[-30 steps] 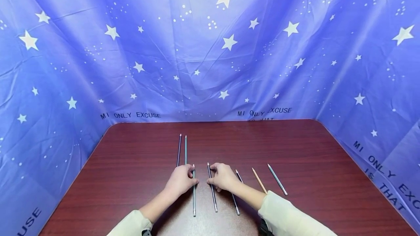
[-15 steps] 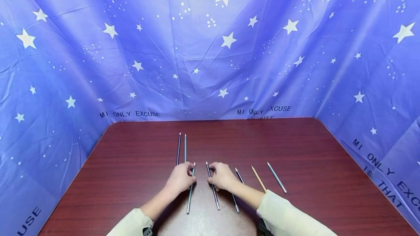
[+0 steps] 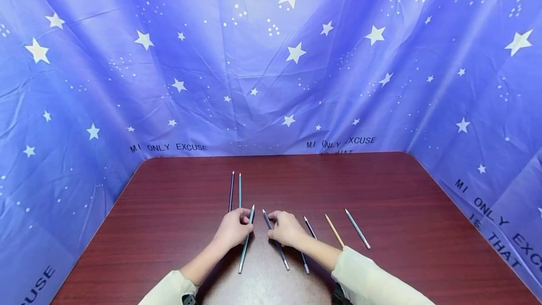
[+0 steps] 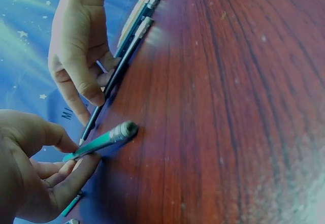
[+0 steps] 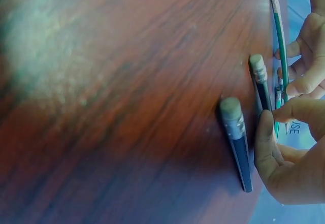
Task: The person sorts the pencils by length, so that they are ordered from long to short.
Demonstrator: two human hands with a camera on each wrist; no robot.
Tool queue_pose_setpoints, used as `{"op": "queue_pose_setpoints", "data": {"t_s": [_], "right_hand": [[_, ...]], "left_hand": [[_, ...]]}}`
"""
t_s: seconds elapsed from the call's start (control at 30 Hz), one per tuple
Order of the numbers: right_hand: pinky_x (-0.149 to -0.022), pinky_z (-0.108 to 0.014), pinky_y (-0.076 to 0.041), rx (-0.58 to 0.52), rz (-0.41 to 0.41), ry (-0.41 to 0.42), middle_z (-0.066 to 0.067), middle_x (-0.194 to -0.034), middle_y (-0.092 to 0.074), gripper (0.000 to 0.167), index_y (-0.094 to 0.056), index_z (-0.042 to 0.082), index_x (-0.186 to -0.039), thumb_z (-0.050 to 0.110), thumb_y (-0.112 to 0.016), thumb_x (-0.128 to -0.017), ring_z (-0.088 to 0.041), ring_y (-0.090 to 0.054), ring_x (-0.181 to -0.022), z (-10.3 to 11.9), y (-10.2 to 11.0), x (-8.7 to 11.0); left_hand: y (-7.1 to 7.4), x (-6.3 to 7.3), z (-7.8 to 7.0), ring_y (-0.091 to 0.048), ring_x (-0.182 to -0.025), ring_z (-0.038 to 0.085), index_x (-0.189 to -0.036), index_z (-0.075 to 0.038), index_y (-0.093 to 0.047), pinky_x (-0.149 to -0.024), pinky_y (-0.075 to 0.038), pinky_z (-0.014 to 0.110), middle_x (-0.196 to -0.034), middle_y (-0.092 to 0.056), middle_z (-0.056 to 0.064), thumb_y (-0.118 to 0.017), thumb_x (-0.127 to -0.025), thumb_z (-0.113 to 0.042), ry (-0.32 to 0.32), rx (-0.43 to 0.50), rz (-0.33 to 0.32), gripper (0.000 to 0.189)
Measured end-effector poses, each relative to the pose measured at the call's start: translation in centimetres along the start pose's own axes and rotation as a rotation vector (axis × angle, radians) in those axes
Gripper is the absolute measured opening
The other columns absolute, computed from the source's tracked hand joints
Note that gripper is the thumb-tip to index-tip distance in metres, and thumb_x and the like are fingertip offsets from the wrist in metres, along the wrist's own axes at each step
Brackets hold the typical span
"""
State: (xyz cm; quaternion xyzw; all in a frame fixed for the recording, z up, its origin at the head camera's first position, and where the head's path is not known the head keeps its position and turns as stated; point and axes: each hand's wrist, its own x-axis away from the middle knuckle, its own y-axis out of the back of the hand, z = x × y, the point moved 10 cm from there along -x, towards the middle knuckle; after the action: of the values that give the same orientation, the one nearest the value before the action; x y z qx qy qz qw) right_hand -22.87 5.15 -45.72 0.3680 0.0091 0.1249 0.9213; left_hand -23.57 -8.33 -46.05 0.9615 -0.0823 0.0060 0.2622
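Note:
Near the middle of the table, my left hand [image 3: 232,228] pinches a green pencil [image 3: 244,253] between thumb and fingers. Its white tip points away and leans right; the eraser end faces me, and shows large in the left wrist view as a metal ferrule [image 4: 124,130]. Just to the right, my right hand [image 3: 289,229] pinches a dark pencil [image 3: 280,252], its tip leaning left toward the green one. The two tips are a short gap apart. In the right wrist view, thumb and finger close on the dark pencil [image 5: 262,84] below its ferrule.
Beyond my left hand lie a dark purple pencil [image 3: 231,191] and a teal pencil [image 3: 240,189]. Right of my right hand are another dark pencil [image 3: 310,227], partly under my forearm, an orange pencil [image 3: 334,230] and a blue-green pencil [image 3: 357,228]. A starry curtain [image 3: 254,60] surrounds the table [image 3: 178,187].
Both held pencils have turned from near upright in view to slanted. The green one's tip swung right and its eraser end left; the dark one's tip swung left, its eraser end right.

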Motion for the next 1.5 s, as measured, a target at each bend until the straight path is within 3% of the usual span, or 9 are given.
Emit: {"op": "queue_pose_setpoints", "data": {"t_s": [0.33, 0.47, 0.7, 1.03, 1.23, 1.5], "right_hand": [[-0.041, -0.017, -0.036, -0.083, -0.017, 0.003, 0.006, -0.059, -0.042, 0.039, -0.061, -0.001, -0.113, 0.003, -0.062, -0.074, -0.005, -0.042, -0.043, -0.3, 0.5, 0.1], [-0.041, -0.019, -0.040, -0.119, -0.016, 0.001, 0.004, -0.061, -0.047, 0.039, -0.060, -0.001, -0.113, 0.003, -0.062, -0.074, -0.005, -0.044, -0.043, -0.3, 0.8, 0.1], [-0.049, -0.031, -0.055, -0.309, 0.023, -0.060, -0.001, -0.067, -0.054, 0.040, -0.056, -0.004, -0.118, 0.000, -0.060, -0.078, -0.009, -0.052, -0.051, -0.7, 0.9, 0.3], [-0.055, -0.033, -0.057, -0.505, 0.044, -0.105, -0.017, -0.083, -0.065, 0.043, -0.050, -0.005, -0.126, -0.001, -0.061, -0.084, -0.012, -0.054, -0.055, -1.4, 1.2, 0.2], [-0.058, -0.034, -0.058, -0.566, 0.031, -0.145, -0.010, -0.082, -0.063, 0.046, -0.049, -0.004, -0.127, -0.001, -0.062, -0.083, -0.012, -0.056, -0.058, -1.8, 1.5, 0.0], [-0.058, -0.034, -0.058, -0.603, 0.028, -0.142, -0.013, -0.084, -0.064, 0.047, -0.048, -0.004, -0.128, -0.002, -0.061, -0.083, -0.012, -0.058, -0.061, -1.7, 1.4, 0.2]], "left_hand": [[0.2, -0.1, 0.1, -0.053, -0.056, 0.011, -0.110, 0.002, -0.060, -0.045, -0.053, 0.028, -0.088, -0.057, 0.008, -0.057, -0.075, 0.003, 0.011, 0.077, -0.021, 0.035], [0.4, -0.2, 0.2, -0.055, -0.061, 0.013, -0.110, 0.002, -0.060, -0.045, -0.054, 0.030, -0.092, -0.058, 0.011, -0.057, -0.075, 0.003, 0.012, 0.103, -0.032, 0.036], [0.2, -0.2, 0.3, -0.060, -0.063, 0.015, -0.112, 0.005, -0.057, -0.050, -0.056, 0.033, -0.089, -0.062, 0.014, -0.057, -0.076, 0.003, 0.046, 0.219, -0.021, 0.036], [0.2, -0.3, 0.0, -0.060, -0.060, 0.011, -0.117, 0.004, -0.055, -0.053, -0.057, 0.039, -0.094, -0.064, 0.016, -0.062, -0.080, 0.001, 0.082, 0.337, -0.032, 0.038], [0.0, -0.5, 0.0, -0.061, -0.063, 0.011, -0.120, 0.002, -0.053, -0.054, -0.058, 0.037, -0.101, -0.063, 0.020, -0.062, -0.082, 0.001, 0.094, 0.379, -0.028, 0.040], [-0.2, -0.6, 0.1, -0.060, -0.064, 0.010, -0.123, 0.001, -0.052, -0.055, -0.058, 0.035, -0.104, -0.063, 0.020, -0.064, -0.082, -0.001, 0.116, 0.422, -0.036, 0.043]]}}
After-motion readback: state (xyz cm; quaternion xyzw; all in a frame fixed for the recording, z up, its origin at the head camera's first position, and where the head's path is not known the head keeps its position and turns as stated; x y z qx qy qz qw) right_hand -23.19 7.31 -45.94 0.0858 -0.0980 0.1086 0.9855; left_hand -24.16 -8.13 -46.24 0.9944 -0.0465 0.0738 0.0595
